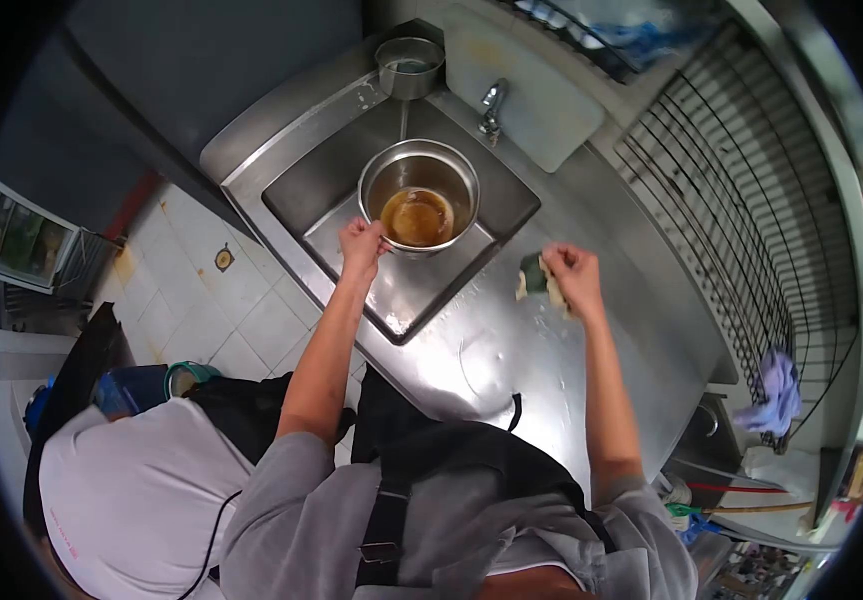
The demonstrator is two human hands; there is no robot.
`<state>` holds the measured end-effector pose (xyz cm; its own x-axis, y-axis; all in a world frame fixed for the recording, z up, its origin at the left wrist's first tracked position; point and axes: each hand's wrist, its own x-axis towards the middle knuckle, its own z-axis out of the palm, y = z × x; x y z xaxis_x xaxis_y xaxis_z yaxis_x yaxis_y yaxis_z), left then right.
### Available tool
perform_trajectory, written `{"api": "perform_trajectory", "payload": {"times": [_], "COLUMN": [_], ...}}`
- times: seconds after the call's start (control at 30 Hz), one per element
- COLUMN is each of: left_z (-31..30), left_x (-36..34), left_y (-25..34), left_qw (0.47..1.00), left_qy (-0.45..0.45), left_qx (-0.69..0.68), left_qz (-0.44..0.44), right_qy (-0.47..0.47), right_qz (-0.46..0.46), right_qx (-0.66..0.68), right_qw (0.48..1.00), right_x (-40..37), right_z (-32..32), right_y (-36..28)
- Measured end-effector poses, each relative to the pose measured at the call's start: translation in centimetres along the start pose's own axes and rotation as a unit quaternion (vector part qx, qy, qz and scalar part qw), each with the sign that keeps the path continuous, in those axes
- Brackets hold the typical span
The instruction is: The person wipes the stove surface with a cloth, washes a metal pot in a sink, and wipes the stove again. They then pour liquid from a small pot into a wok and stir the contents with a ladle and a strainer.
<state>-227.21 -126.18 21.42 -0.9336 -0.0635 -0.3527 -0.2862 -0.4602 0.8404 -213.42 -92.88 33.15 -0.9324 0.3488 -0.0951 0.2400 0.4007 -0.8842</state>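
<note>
— Starting close in: a co-worker in a white top (132, 490) is standing at the person's left shoulder, hands out of sight. What are the person's arms doing?
— Both are reaching out over the wet steel counter (512, 370). The right hand (574, 280) is clenching a green-and-yellow sponge (534, 275), holding it low over the counter just beside the sink (307, 195). I can't tell whether it's touching.
— And the left?
— The left hand (362, 245) is pinching the near rim of the steel bowl (447, 170), which is sitting in the basin with brown liquid (417, 215) pooling inside.
— So where are we?
— I'm reading it as washing-up: bowl steadied, sponge ready, scrubbing not yet begun. The next move, I'd say, is calling for tipping that liquid out without slopping, then bringing the sponge across.
— Farther back?
— The tap (493, 105) is sitting beyond the bowl, with a small pot (411, 65) on the far corner and a white board (542, 115) beside it.
</note>
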Motion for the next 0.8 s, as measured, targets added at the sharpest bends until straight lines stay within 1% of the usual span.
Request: {"api": "perform_trajectory", "payload": {"times": [0.07,0.13,0.2,0.23,0.27,0.3,0.4,0.5,0.6,0.63,0.7,0.73,0.77,0.8], "left_z": [-1.4,-2.4,-2.9,-3.0,-3.5,-4.0,-5.0,-5.9,-7.1,-7.1,-4.6,-3.1,-2.1,-0.9], "left_x": [4.5,8.4,11.0,11.8,12.7,13.6,16.0,17.0,19.2,19.8,19.1,18.5,18.3,17.8], "left_y": [-3.0,-6.5,-9.0,-9.7,-10.9,-12.3,-15.2,-17.4,-20.5,-21.2,-18.5,-16.8,-15.6,-14.1], "left_qw": [0.999,0.998,0.994,0.992,0.992,0.992,0.991,0.988,0.981,0.976,0.958,0.936,0.916,0.954], "left_qy": [0.027,0.06,0.089,0.097,0.087,0.076,0.044,0.015,-0.039,0.003,0.085,0.125,0.117,0.043], "left_qx": [0.025,0.018,0.034,0.04,0.043,0.046,0.055,0.051,0.155,0.164,0.274,0.326,0.374,0.292], "left_qz": [-0.003,-0.029,-0.05,-0.073,-0.081,-0.089,-0.117,-0.147,-0.112,-0.145,-0.029,0.031,0.084,0.05], "right_qy": [-0.011,-0.019,0.064,0.078,0.091,0.105,0.049,0.084,0.031,-0.018,-0.115,-0.108,-0.1,-0.091], "right_qz": [0.031,0.051,0.027,0.024,0.023,0.021,-0.024,-0.068,-0.143,-0.124,-0.093,-0.048,-0.005,0.037], "right_qx": [0.045,0.015,-0.036,-0.038,-0.04,-0.042,-0.199,-0.324,-0.38,-0.378,-0.368,-0.271,-0.168,-0.062], "right_qw": [0.998,0.998,0.997,0.996,0.995,0.993,0.979,0.94,0.913,0.917,0.918,0.955,0.981,0.993], "right_x": [7.0,13.8,20.0,23.3,26.5,28.4,31.5,31.1,29.5,29.2,29.0,28.9,29.1,29.4], "right_z": [3.1,5.8,8.6,9.7,10.4,11.1,12.6,14.7,15.9,16.1,16.9,17.5,18.2,19.1], "right_y": [-0.2,-0.8,-0.5,0.6,2.3,2.6,2.2,2.1,2.4,2.4,1.4,1.6,2.1,2.3]}}
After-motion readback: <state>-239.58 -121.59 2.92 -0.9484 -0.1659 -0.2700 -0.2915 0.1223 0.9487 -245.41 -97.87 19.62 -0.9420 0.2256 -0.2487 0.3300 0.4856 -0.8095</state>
